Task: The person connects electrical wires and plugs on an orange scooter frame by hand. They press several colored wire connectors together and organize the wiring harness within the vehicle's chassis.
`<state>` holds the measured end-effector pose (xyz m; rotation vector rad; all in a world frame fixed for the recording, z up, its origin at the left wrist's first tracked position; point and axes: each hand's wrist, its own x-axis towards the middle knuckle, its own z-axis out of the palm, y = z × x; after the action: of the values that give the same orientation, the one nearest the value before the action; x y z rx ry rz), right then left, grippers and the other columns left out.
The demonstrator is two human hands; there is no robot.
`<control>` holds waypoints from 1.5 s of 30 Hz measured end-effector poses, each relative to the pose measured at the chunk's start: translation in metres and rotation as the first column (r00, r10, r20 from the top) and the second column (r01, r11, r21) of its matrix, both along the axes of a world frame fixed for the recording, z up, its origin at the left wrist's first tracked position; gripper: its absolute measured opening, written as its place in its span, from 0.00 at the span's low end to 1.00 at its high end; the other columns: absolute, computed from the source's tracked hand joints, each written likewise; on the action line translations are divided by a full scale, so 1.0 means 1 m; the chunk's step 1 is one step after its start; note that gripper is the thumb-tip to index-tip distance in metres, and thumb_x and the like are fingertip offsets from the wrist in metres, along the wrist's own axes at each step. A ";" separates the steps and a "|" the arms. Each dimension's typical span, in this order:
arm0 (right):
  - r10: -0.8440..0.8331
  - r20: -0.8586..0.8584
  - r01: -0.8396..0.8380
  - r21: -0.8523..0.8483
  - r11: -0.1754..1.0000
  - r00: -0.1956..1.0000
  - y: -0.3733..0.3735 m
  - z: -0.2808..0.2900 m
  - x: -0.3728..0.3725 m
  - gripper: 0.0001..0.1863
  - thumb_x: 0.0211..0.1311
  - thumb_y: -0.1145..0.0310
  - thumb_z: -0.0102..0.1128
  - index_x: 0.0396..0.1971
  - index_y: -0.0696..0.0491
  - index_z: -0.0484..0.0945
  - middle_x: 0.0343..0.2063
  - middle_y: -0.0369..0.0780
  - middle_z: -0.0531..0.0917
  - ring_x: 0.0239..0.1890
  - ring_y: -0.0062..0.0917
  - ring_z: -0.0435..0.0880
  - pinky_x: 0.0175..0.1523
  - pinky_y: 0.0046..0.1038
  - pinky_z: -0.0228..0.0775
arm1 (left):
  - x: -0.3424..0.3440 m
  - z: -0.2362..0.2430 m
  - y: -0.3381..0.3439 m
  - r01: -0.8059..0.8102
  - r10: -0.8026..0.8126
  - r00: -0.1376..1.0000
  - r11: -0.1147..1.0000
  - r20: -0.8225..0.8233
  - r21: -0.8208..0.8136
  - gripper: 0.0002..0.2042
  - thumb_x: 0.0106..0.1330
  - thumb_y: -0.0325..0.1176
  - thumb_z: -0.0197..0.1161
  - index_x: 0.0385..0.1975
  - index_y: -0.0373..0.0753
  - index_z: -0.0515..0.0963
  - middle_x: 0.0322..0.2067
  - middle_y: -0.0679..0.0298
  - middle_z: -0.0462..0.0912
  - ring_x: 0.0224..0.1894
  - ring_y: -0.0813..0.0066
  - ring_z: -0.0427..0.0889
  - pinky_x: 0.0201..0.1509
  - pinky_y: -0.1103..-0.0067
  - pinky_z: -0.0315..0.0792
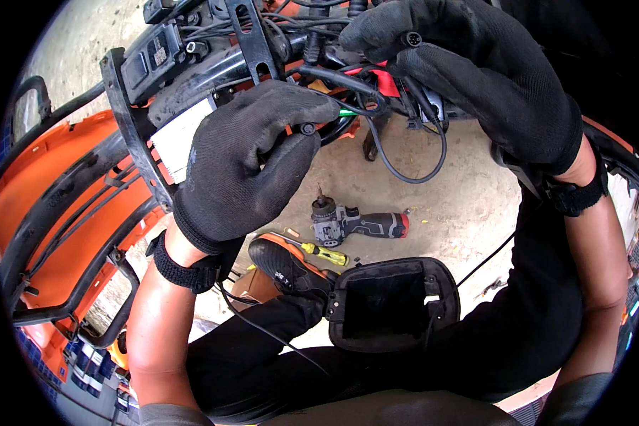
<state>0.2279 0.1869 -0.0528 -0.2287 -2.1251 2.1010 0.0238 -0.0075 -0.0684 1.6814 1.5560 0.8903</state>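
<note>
Both hands wear black knit gloves. My left hand (245,156) is closed, with thumb and index finger pinching a small black round cable connector (307,129). Higher and to the right, my right hand (500,78) pinches another black round connector (412,39), its pinned end facing up toward me. The two connectors are apart. Between the hands hangs a loop of thin black cable (444,153), among a bundle of wires (341,77) with a red piece (387,82) and a bit of green. Part of this bundle is hidden behind the gloves.
On the floor lie a grey cordless power tool (358,224) and a yellow-handled screwdriver (326,254), beside my shoe (287,263). A black box-like plastic frame (394,344) rests by my legs. Orange panels (57,170) and black metal tubing (71,206) stand left; a slotted bracket (247,35) rises ahead.
</note>
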 end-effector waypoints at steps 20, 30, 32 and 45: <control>-0.053 0.022 0.052 0.048 0.997 0.998 -0.008 0.005 -0.002 0.20 0.74 0.75 0.51 0.63 0.63 0.67 0.51 0.45 0.81 0.44 0.17 0.79 0.50 0.26 0.73 | -0.002 -0.001 -0.001 0.006 -0.006 1.000 1.000 -0.026 0.009 0.12 0.64 0.25 0.62 0.47 0.36 0.82 0.47 0.55 0.85 0.50 0.61 0.83 0.58 0.70 0.74; 0.011 -0.020 -0.010 0.027 1.000 1.000 0.000 -0.002 0.001 0.21 0.74 0.75 0.51 0.63 0.64 0.67 0.53 0.46 0.80 0.51 0.21 0.79 0.55 0.28 0.73 | -0.001 -0.001 0.000 0.011 -0.010 1.000 1.000 -0.022 0.015 0.12 0.64 0.25 0.61 0.47 0.36 0.81 0.46 0.56 0.85 0.50 0.61 0.83 0.57 0.71 0.74; 0.020 -0.065 -0.015 0.066 0.998 0.998 0.001 -0.005 0.000 0.21 0.74 0.75 0.50 0.63 0.64 0.67 0.53 0.46 0.80 0.50 0.21 0.80 0.55 0.28 0.73 | -0.001 -0.003 0.000 0.007 -0.006 1.000 1.000 -0.005 0.011 0.12 0.64 0.25 0.61 0.47 0.36 0.81 0.46 0.56 0.85 0.49 0.61 0.83 0.57 0.71 0.74; -0.060 0.079 0.044 0.184 0.982 0.995 -0.008 0.011 0.000 0.17 0.72 0.76 0.50 0.59 0.61 0.72 0.56 0.47 0.80 0.60 0.32 0.78 0.67 0.33 0.67 | 0.000 0.001 0.003 -0.001 0.002 1.000 1.000 -0.013 0.005 0.13 0.62 0.25 0.61 0.47 0.37 0.81 0.45 0.54 0.84 0.48 0.58 0.83 0.55 0.70 0.74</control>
<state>0.2280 0.1789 -0.0419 -0.3532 -2.3155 1.8859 0.0237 -0.0042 -0.0669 1.6928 1.5653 0.8860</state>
